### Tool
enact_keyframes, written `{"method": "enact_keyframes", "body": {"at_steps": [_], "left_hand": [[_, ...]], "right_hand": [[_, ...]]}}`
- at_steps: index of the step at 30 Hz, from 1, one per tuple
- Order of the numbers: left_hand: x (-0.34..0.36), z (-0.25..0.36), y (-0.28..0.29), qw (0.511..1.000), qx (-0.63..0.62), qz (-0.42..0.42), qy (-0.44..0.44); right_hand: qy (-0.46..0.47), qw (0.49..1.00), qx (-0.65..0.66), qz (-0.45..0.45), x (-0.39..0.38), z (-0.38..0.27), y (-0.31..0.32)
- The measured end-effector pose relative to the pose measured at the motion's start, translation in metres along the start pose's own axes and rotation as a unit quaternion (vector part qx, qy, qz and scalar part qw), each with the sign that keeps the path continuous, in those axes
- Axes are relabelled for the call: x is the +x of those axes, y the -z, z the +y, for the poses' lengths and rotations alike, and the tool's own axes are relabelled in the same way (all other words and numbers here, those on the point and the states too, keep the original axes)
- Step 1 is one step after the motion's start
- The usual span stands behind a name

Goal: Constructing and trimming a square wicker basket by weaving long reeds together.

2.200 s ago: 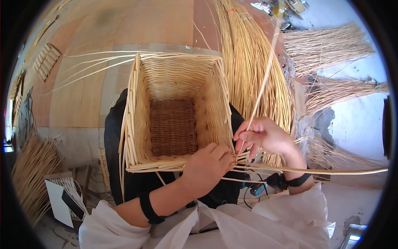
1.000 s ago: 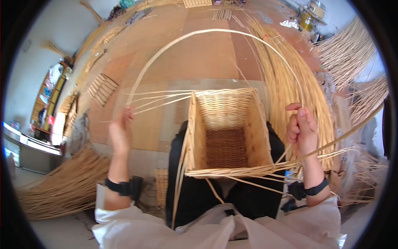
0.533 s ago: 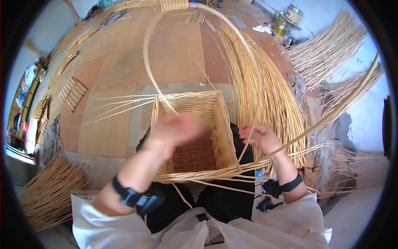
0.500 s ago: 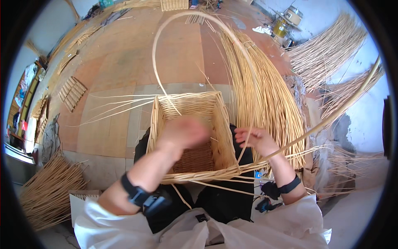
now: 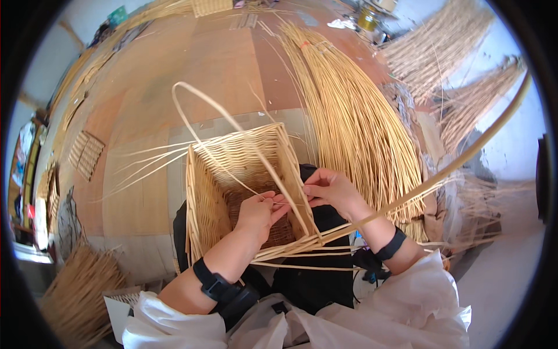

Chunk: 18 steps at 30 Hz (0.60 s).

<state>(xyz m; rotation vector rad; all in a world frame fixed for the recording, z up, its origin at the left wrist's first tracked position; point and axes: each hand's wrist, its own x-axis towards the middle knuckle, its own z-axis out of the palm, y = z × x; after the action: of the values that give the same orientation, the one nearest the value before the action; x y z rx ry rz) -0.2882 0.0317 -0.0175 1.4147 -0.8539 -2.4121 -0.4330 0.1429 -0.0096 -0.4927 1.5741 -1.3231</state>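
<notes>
A rectangular wicker basket rests on my lap, its open top facing me. A pale willow rod arches over it in a narrow loop, its thin end coming down into the basket. Inside, near the right wall, my left hand has its fingers closed on that thin end. My right hand is just outside the right wall, thumb and fingertips pinched against the weave; what they grip is too small to make out. Several loose rod ends stick out past the far left corner.
A thick rod sweeps up to the right over my right forearm. Beyond lies a large bundle of willow rods. More bundles lean at the right wall and lower left. A woven panel lies on the floor.
The rod's loop has become smaller and lower. My left hand has moved right inside the basket, and my right hand has come in to the right wall with fingers pinched. The view has shifted.
</notes>
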Motion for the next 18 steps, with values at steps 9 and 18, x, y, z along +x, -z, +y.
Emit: {"method": "enact_keyframes", "body": {"at_steps": [9, 18], "left_hand": [[0.0, -0.011, -0.01, 0.996, -0.081, -0.021, -0.015], [-0.014, -0.007, -0.016, 0.997, 0.053, -0.06, 0.01]], "right_hand": [[-0.065, 0.997, 0.031, -0.012, 0.004, 0.0, 0.002], [-0.055, 0.927, -0.352, -0.118, -0.025, -0.05, -0.004]]}}
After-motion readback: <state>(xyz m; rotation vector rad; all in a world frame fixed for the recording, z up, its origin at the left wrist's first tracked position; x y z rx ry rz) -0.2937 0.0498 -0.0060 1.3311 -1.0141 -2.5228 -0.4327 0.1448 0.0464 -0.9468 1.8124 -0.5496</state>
